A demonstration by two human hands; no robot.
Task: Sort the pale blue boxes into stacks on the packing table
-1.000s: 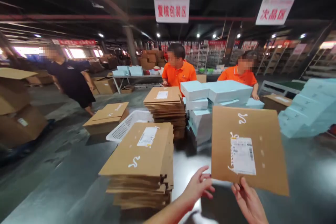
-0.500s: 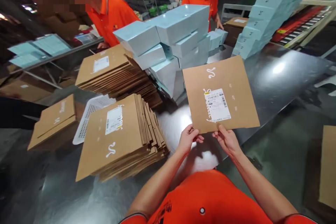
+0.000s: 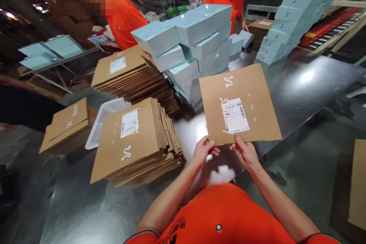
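While the left hand and right hand pinch only the near edge of the flat labelled cardboard mailer, raised above the steel table, such a shallow grip risks it sagging or slipping.

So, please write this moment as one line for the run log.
left hand: grips near edge of flat cardboard mailer | right hand: grips same edge | mailer: label up, above metal table | mailer stack: at left
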